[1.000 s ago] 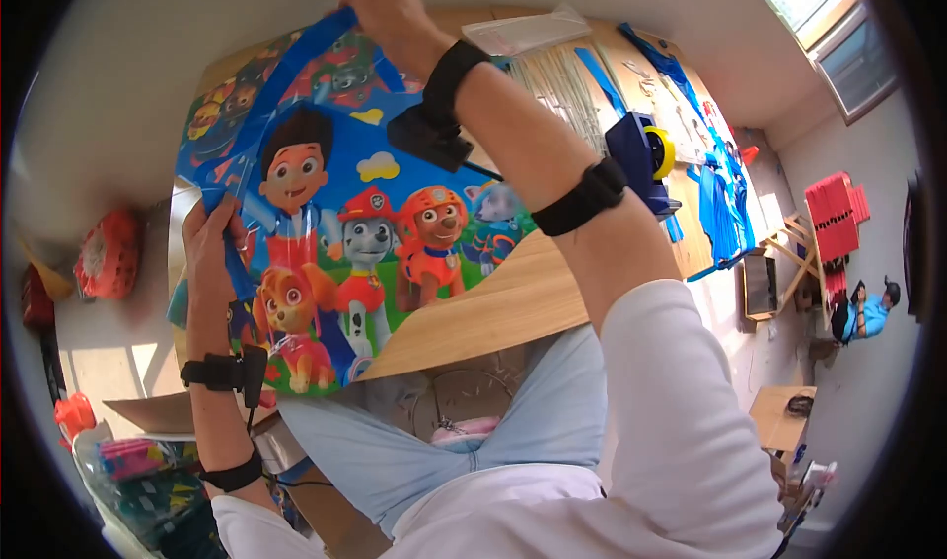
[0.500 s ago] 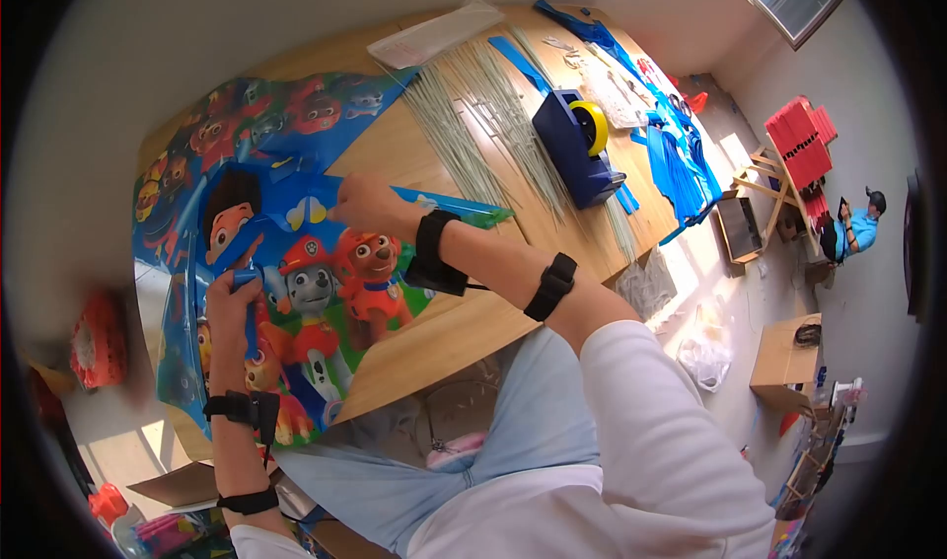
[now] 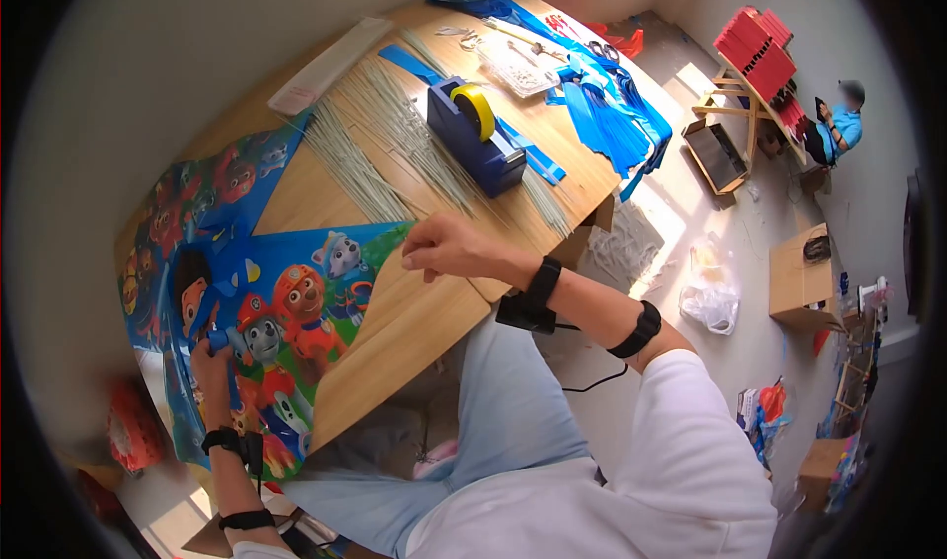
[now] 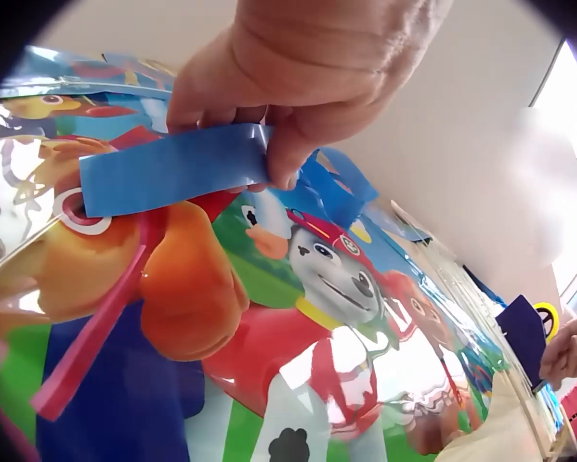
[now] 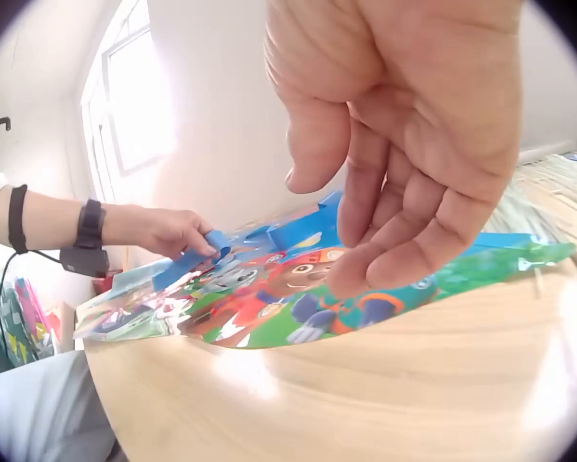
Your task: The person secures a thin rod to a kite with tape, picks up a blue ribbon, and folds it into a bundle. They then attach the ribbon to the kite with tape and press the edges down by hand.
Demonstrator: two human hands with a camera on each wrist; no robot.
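Note:
A glossy sheet printed with cartoon dogs [image 3: 306, 312] covers the left part of the wooden table, its left side raised and folded. Over it, my left hand [image 3: 209, 367] pinches a blue ribbon [image 4: 173, 171] between thumb and fingers; a short flat end of the ribbon sticks out over the print in the left wrist view. My right hand [image 3: 449, 248] hovers near the right tip of the sheet, its fingers loosely bent and holding nothing. A dark blue tape dispenser [image 3: 473, 149] with a yellow-cored roll stands beyond the right hand.
Bundles of thin pale sticks [image 3: 345, 149] lie behind the sheet, beside a white flat packet [image 3: 330, 66]. Blue strips [image 3: 612, 130] hang over the table's right end, near a white basket [image 3: 518, 71]. A plastic bag [image 3: 710, 298] and a cardboard box [image 3: 804, 278] stand on the floor.
My right hand has come down from high over the sheet, let go of the ribbon and moved right. The left hand still holds the ribbon. The head view has turned right.

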